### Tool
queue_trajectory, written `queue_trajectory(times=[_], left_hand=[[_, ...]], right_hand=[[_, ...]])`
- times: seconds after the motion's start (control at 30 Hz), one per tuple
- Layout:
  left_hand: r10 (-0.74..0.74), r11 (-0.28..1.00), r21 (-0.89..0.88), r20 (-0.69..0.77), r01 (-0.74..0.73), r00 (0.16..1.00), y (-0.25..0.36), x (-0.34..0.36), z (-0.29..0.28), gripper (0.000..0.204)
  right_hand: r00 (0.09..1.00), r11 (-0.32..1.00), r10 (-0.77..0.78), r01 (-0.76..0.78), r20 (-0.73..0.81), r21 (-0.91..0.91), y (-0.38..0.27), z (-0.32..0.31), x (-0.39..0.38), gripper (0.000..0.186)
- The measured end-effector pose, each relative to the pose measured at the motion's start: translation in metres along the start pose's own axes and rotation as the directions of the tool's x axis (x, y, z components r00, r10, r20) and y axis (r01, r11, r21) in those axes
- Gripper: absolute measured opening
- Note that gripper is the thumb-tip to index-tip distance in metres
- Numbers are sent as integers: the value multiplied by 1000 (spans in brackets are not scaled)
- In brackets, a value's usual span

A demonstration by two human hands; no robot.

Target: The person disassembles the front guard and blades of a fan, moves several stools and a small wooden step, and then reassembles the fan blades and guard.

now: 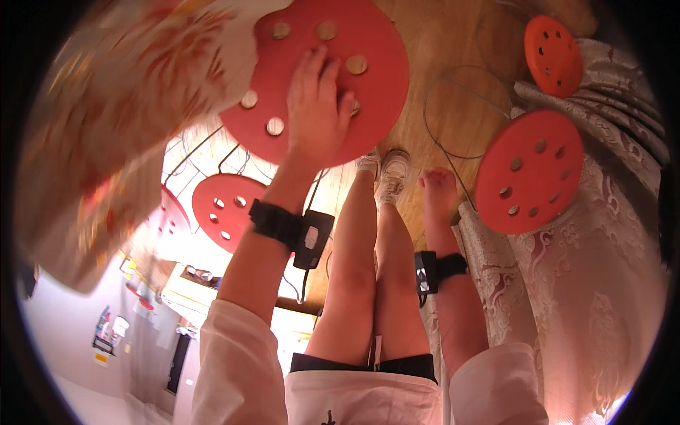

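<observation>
My left hand (319, 106) is over a large red round stool seat (386, 92) with several round holes, its fingers stretched out and apart; it seems to rest on the surface. Wooden floor shows through the holes. To the right, my right hand (439, 190) hangs with its fingers curled in and nothing visible in them. Close to it, on the right, is another red stool (531, 173) with a holed round seat and thin metal legs. My right hand does not touch that stool.
Patterned cloth (142, 120) fills the upper left, blurred. More red stools (228, 205) stand left of my legs, and an orange-red stool (552, 57) is at the far right. Light patterned curtains (567, 283) hang along the right. My shoes (392, 177) are on the wooden floor (453, 92).
</observation>
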State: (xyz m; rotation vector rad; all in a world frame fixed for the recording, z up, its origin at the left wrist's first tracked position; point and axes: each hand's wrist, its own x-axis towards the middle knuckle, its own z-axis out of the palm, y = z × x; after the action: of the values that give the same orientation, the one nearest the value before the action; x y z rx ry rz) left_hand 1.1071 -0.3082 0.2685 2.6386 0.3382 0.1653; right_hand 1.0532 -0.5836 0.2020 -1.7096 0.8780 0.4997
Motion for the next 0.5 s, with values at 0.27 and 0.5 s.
queue_trajectory(times=[0.27,0.5], left_hand=[[-309,950,-1,111,311,945,37,-187,-39,56],[-520,849,-8,174,529,837,34,-342,-72,67]], right_hand=[[958,935,-94,179,271,-306,7,-121,-47,11],[968,889,-51,155,244,-431,17,-188,-58,9]])
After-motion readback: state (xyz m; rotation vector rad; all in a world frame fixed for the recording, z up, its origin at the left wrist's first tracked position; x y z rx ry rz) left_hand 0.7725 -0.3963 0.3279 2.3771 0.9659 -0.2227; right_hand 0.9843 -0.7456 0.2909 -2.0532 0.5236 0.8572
